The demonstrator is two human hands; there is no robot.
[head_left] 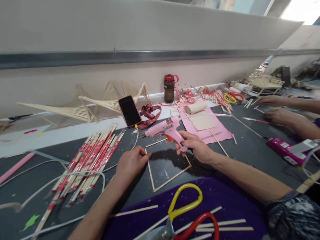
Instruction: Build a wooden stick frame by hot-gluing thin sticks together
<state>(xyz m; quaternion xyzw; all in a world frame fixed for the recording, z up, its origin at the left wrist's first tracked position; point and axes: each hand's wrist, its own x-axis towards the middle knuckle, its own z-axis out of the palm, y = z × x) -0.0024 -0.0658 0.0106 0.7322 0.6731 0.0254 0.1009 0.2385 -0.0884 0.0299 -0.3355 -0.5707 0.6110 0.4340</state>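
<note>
My right hand (196, 145) is wrapped round the handle of a pink hot glue gun (158, 128), whose nozzle points left above the table. Beneath the gun lies a four-sided frame of thin wooden sticks (172, 178), flat on the dark tabletop. The fingers of my left hand (130, 163) pinch its left stick near the far left corner. Part of the frame's right side is hidden behind my right hand. Close to my forearms, large scissors (185, 210) with one yellow and one red handle rest on purple cloth (142, 205) among loose sticks.
Bundles of wrapped chopsticks (85, 163) lie at left beside white cables. A phone (130, 111), a stick model (100, 105) and a bottle (169, 88) stand along the wall. Pink paper (222, 133) lies behind my right hand. Another person's hands (277, 115) are at right, near a magenta power strip (285, 151).
</note>
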